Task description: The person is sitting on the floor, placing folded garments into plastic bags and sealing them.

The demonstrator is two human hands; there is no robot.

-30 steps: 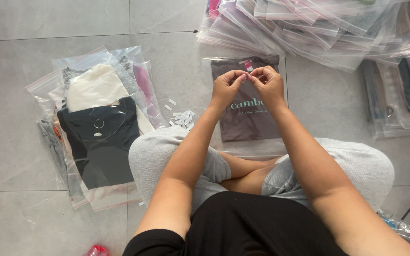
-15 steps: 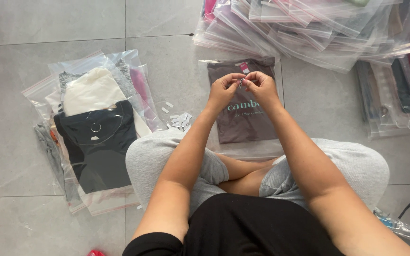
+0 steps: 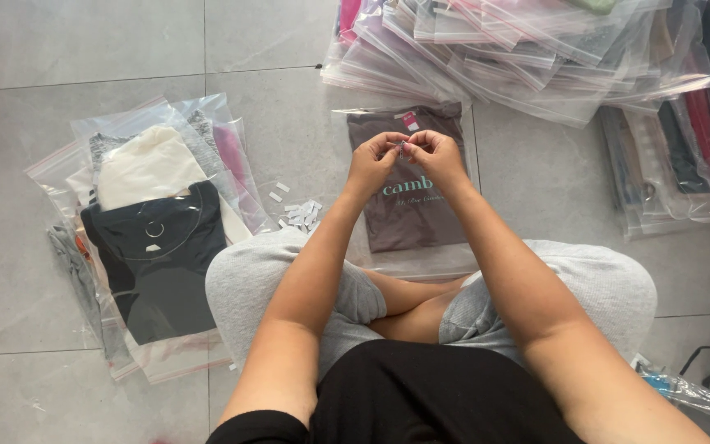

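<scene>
While pinching a tiny item together over the bagged dark top, barely any change from a second ago.

Left hand (image 3: 374, 164) and right hand (image 3: 435, 154) held fingertip to fingertip as in both earlier views, grip of each pressed together on one small pale item (image 3: 404, 147), too small to identify. Hovering above clear bag with grey-brown printed top (image 3: 411, 210), lying flat on tiled floor (image 3: 84, 49) just ahead of crossed legs. Only slight view shift; hands in same spot, so fine finger work reads as ongoing, not finished. Scatter of small white strips (image 3: 299, 212) on floor left of bag. Stack of bagged clothes (image 3: 158, 247) further left, big heap of bagged garments (image 3: 527, 49) beyond.
</scene>
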